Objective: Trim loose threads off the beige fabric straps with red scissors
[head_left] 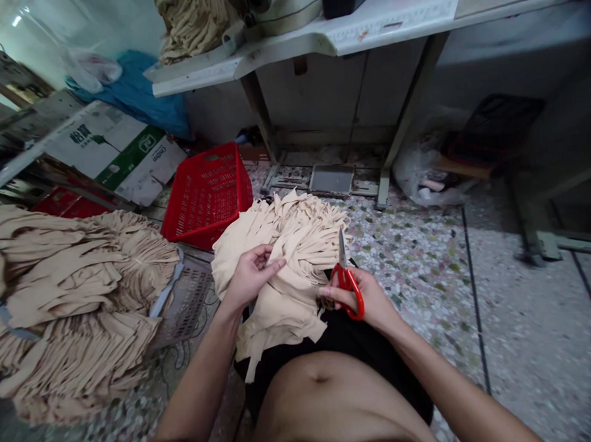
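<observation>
A pile of beige cut fabric pieces point(309, 237) rests on my lap, over black shorts point(385, 369). My left hand point(251, 274) is on the pile's left side, thumb and fingers closed on a beige fabric piece point(292, 281). Red-handled scissors point(348, 284) are in my right hand point(368, 300), at the right edge of the pile. Their blades point up and away from me and look closed, with no fabric visibly between them. Some fingers of my right hand are hidden behind the handles.
Bundled beige fabric point(80, 294) fills a grey basket point(187, 301) at left. Behind the pile stand a red plastic crate point(206, 193) and a sewing table point(285, 55) with a foot pedal point(331, 179). A plastic bag point(423, 173) lies on the floor at right.
</observation>
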Available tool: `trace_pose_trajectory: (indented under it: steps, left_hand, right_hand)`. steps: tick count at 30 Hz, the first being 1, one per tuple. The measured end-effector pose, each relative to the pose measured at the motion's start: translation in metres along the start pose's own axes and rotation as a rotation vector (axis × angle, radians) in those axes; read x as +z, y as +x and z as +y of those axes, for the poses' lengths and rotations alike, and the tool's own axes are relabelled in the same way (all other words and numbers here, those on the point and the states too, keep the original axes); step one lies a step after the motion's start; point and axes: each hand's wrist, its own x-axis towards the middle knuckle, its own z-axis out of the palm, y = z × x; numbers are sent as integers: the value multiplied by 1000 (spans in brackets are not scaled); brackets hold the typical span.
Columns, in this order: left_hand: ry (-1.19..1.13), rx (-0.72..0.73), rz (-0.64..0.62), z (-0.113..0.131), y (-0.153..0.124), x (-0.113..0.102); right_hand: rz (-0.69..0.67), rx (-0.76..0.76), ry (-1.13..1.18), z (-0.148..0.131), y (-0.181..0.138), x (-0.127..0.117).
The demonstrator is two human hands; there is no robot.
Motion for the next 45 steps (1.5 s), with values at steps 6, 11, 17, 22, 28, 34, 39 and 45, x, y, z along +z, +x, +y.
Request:
trace_pose_trajectory:
  steps: [6,11,17,22,28,34,39,45]
  left_hand:
    - [-201,-26,-116,28,-4,17]
    - [-147,-56,-161,42,-9,34]
    - [-53,-39,-225,37,-10,47]
    - [14,-19,-181,32,-7,49]
    - [71,-115,-410,37,-3,41]
    - [-41,-103,-315,31,-4,42]
    - [-64,-77,-249,24,-3,38]
    - [25,-41,-248,30,-1,37]
  right_hand:
    - [1,-86,106,-24,13,17]
    - [21,-139,175,-36,11,15]
    - [107,-178,151,-39,8,6]
    - [184,-121,-1,-41,-2,1]
    - [218,-153,72,-41,-4,8]
    - [58,-118,-37,-20,-10,0]
    - [-218,-138,-287,7,-31,-17]
    - [-317,-199,-573,6,-38,-17]
